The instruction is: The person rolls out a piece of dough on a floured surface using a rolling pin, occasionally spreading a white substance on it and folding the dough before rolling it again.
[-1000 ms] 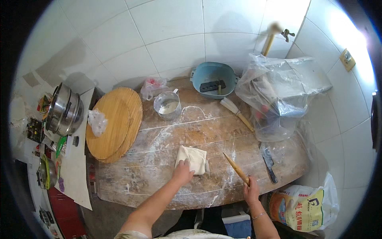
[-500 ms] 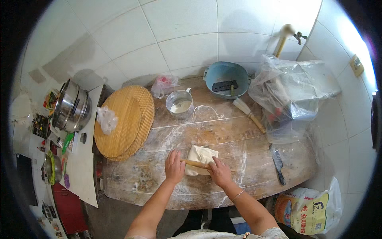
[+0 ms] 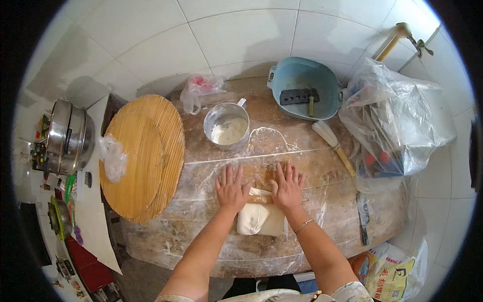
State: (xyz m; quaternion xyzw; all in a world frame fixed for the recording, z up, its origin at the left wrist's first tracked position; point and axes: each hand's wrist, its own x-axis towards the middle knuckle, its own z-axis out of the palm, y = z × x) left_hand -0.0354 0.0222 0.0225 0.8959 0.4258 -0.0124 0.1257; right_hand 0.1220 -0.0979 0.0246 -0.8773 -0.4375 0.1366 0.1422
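Both hands have moved forward since 0.5 s ago: the left hand (image 3: 230, 187) and right hand (image 3: 288, 185) now press flat, fingers spread, on a rolling pin (image 3: 260, 199) across the dough sheet (image 3: 257, 220) on the floured wooden board (image 3: 327, 221), so rolling looks underway.

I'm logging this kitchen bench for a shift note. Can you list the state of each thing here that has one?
left hand: flat, palm down on the rolling pin
right hand: flat, palm down on the pin
dough: partly flattened, under the pin
metal cup: upright, part full of flour
blue basin: upright, scraper inside
round bamboo mats: stacked flat
steel pot: lid on
clear plastic bag: crumpled, stuffed
wooden board: floured
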